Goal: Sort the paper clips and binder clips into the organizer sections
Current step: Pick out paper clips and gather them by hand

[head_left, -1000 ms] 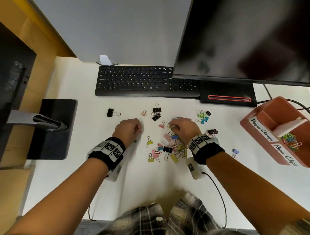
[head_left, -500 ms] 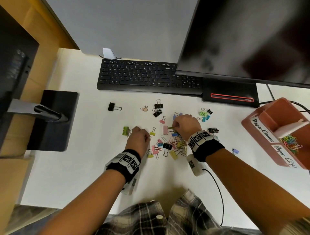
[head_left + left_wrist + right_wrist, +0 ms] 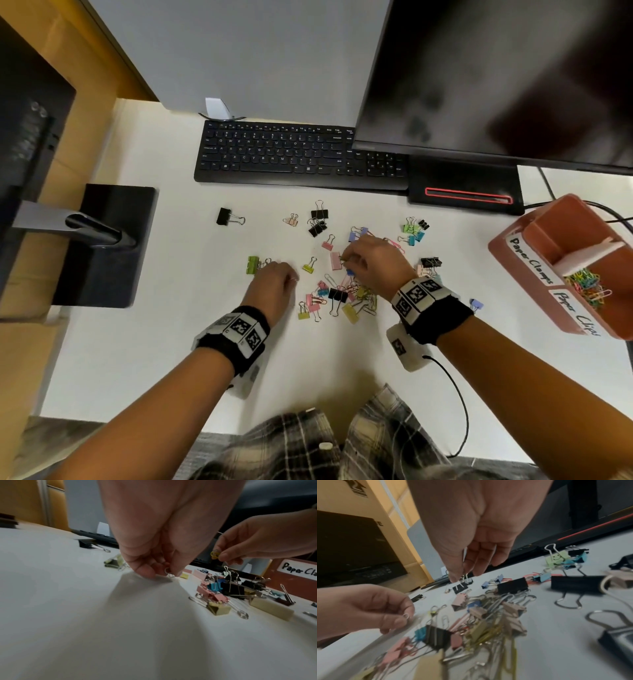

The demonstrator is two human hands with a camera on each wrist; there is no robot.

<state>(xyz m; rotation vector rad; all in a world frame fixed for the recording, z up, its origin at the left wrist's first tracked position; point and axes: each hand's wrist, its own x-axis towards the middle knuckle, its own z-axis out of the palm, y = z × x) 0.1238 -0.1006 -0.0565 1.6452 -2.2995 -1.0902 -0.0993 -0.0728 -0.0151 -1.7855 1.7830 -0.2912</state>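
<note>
Left hand (image 3: pixel 274 284) now nearer the clip pile (image 3: pixel 342 294), grip pinching a silver paper clip (image 3: pixel 169 573), right hand (image 3: pixel 373 262) pinching a yellow clip (image 3: pixel 214 554)

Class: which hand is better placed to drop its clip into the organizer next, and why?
Right. The right hand pinches a yellow clip and lies nearer the organizer at the desk's right; the left hand, pinching a silver clip, sits farther away.

Binder clips (image 3: pixel 337 294): mixed pink, yellow, black, blue, green; jumbled heap mid-desk with strays around, lone black one (image 3: pixel 224 217) far left, green one (image 3: pixel 252 265) left of heap | Paper clips (image 3: pixel 584 283): multicoloured tangle inside organizer | Organizer (image 3: pixel 529 270): terracotta, at right, hand-lettered section labels, divided compartments.
</note>
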